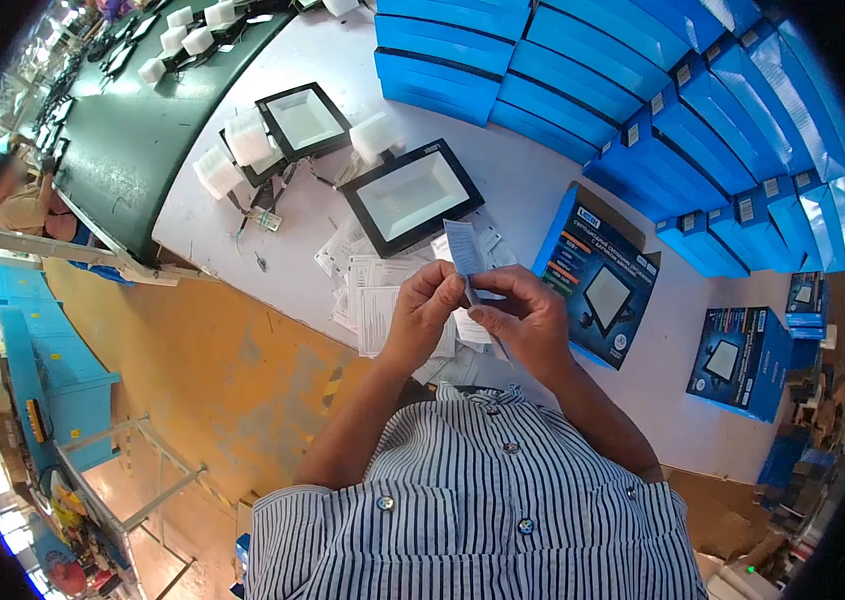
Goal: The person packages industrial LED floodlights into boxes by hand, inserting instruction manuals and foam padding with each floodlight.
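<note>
Between my two hands is a folded paper leaflet (463,246), held upright over the table's near edge. My left hand (427,312) pinches it from the left, fingers closed. From the other side my right hand (531,318) grips it between thumb and fingers. Loose printed sheets (391,310) lie spread under and left of my hands. Just beyond them rests a black-framed floodlight (413,197) with its pale panel up. A blue floodlight box (598,278) lies right of my right hand, its printed picture facing up.
Another floodlight (305,118) lies farther back among white foam pieces (249,138) and cables. Tall stacks of blue boxes (643,110) line the back right. One more box (740,362) stands at right. A person (28,195) is by the green conveyor (158,120) at left.
</note>
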{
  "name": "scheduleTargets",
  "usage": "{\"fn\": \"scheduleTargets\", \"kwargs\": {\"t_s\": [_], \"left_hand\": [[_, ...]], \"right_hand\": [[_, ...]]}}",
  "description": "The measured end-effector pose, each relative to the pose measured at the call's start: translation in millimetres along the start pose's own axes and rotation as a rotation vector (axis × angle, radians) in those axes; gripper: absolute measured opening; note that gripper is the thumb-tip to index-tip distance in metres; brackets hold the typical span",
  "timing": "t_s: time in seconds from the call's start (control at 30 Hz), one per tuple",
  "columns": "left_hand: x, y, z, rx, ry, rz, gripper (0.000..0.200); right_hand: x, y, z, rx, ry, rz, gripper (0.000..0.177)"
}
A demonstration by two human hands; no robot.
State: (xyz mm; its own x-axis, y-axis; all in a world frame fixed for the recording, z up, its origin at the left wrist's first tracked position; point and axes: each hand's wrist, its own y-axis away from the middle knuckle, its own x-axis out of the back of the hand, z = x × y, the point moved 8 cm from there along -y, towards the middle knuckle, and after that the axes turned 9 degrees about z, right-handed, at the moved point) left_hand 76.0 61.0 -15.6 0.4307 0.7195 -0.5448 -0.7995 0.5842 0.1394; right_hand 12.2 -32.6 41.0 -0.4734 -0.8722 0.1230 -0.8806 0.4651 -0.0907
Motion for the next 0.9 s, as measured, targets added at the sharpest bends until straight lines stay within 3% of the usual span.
{"fn": "scheduleTargets", "kwargs": {"t_s": [0.23, 0.43, 0.63, 0.77, 0.9], "left_hand": [[-2, 3, -2, 0.078, -0.005, 0.034, 0.022], [-6, 2, -4, 0.047, 0.137, -0.089, 0.025], [-8, 1, 4, -0.049, -0.029, -0.153, 0.025], [-9, 1, 9, -0.101, -0.139, -0.057, 0.028], [-11, 1, 12, -0.089, -0.156, -0.080, 0.025]], "right_hand": [[0, 0, 2, -0.008, -0.049, 0.014, 0.026], [0, -1, 11, -0.076, -0.061, 0.018, 0.024], [0, 0, 16, -0.163, -0.023, 0.004, 0.022], [0, -3, 18, -0.124, -0.024, -0.019, 0.019], [-1, -1, 31, -0.302, -0.206, 0.003, 0.018]]}}
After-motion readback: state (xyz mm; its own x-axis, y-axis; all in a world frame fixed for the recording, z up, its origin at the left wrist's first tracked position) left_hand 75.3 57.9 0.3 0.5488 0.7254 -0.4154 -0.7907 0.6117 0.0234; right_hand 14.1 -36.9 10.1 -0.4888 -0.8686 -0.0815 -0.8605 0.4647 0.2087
